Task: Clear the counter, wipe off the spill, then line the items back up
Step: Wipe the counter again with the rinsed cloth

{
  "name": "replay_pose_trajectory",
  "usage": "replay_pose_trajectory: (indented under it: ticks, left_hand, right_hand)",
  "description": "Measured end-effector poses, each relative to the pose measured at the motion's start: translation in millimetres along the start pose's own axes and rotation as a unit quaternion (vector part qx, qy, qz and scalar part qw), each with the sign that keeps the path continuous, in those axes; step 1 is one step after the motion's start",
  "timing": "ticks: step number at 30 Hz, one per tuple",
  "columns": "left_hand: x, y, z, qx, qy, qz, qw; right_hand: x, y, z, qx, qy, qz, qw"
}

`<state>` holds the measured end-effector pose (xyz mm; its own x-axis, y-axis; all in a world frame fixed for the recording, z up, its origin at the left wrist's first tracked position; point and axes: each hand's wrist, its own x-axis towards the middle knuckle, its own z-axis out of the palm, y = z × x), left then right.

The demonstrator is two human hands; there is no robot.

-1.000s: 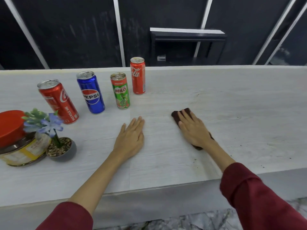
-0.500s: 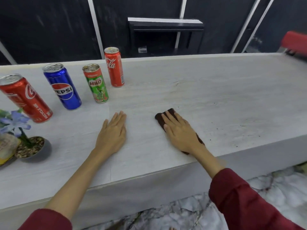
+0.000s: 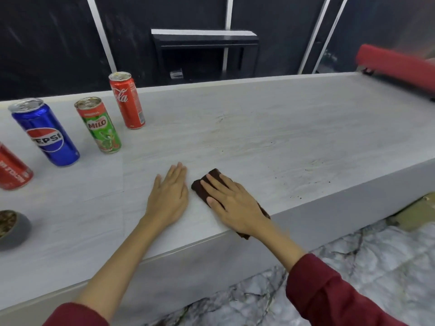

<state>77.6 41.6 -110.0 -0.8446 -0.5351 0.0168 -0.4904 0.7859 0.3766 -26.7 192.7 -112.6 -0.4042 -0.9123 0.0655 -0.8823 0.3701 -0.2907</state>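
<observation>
My right hand lies flat with straight fingers on a dark brown cloth near the front edge of the pale counter. My left hand rests flat on the counter just left of the cloth, holding nothing. Dark crumbs of the spill speckle the counter to the right of the cloth. At the left stand a Coca-Cola can, a green Milo can, a blue Pepsi can and a second red can, cut by the frame edge.
A small grey pot with pebbles sits at the far left edge. A red object lies on the counter's far right end. Behind the counter is a dark wall with a black shelf. Marble floor shows below.
My right hand has slid the cloth leftwards and nearer to my left hand. The view has turned right, so the jar and the flower have left the frame.
</observation>
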Motion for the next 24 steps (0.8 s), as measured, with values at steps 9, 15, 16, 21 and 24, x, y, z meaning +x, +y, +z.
replay_pose_trajectory:
  ticks: [9, 15, 16, 21, 24]
  left_hand:
    - [14.0, 43.2, 21.1, 0.01, 0.014, -0.019, 1.0]
    - [15.3, 53.0, 28.2, 0.017, 0.032, -0.061, 0.997]
    - [15.5, 54.9, 29.5, 0.018, 0.034, -0.07, 0.997]
    - [17.5, 74.3, 36.9, 0.013, 0.05, -0.114, 0.992]
    - [27.4, 103.0, 46.5, 0.01, 0.046, -0.125, 0.991]
  right_hand:
    - [1.7, 173.6, -51.4, -0.034, 0.026, 0.181, 0.983]
    - [18.9, 111.3, -31.1, -0.004, -0.015, 0.014, 1.0]
    - [5.5, 112.9, -32.9, 0.0, -0.018, -0.019, 1.0]
    - [-44.7, 205.6, -64.5, -0.014, -0.001, -0.026, 1.0]
    - [-23.5, 260.9, -80.2, -0.029, -0.001, 0.051, 0.998]
